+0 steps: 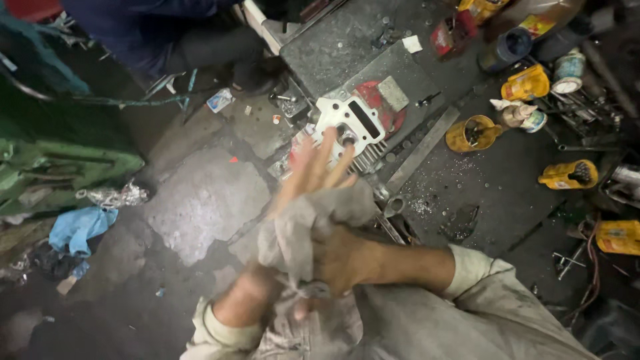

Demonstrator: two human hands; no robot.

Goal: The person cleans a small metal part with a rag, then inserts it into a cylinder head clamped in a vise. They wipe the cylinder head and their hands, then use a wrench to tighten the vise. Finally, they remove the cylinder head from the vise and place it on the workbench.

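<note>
The left hand [313, 177] was raised with its fingers [327, 150] spread wide and straight, blurred in the picture, gripping nothing itself. A dirty grey rag [300, 230] was draped over its palm and wrist. The right hand [340, 257] was closed around the rag, fingers curled tight into the cloth and pressing it against the left hand. Both forearms came out of rolled pale sleeves [467, 267].

Beyond the spread fingers, a white metal engine part [347, 120] with fins and holes lay on the dark, oily floor [200, 200], resting partly on a red disc [380, 100]. To the right stood several yellow containers [567, 175] and a yellow cup [472, 133], with loose tools and bolts scattered around them. A blue cloth [80, 227] lay on the floor at the left, near a green heap [60, 160]. Another person's dark clothing [167, 33] showed at the top.
</note>
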